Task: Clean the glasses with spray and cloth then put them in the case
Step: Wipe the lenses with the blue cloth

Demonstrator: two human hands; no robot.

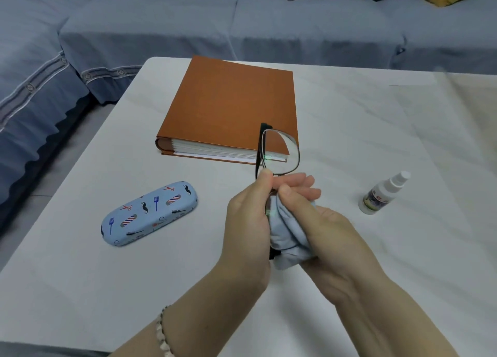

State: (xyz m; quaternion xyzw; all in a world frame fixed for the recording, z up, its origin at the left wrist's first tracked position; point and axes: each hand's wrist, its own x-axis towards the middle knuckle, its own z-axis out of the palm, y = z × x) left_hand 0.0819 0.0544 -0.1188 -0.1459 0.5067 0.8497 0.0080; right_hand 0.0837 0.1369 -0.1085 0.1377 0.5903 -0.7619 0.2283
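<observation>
both closed, left hand (248, 211) gripping glasses (279, 152), right hand (322, 222) cloth (285, 230)

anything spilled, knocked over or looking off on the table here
Nothing stands out. The small white spray bottle stands upright with no puddle around it, the light blue patterned glasses case lies shut, and the orange hardcover book lies flat on the white table.

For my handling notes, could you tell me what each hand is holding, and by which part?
The left hand pinches the glasses at the frame near the bridge; the right hand holds the cloth bunched around the lower lens.
</observation>
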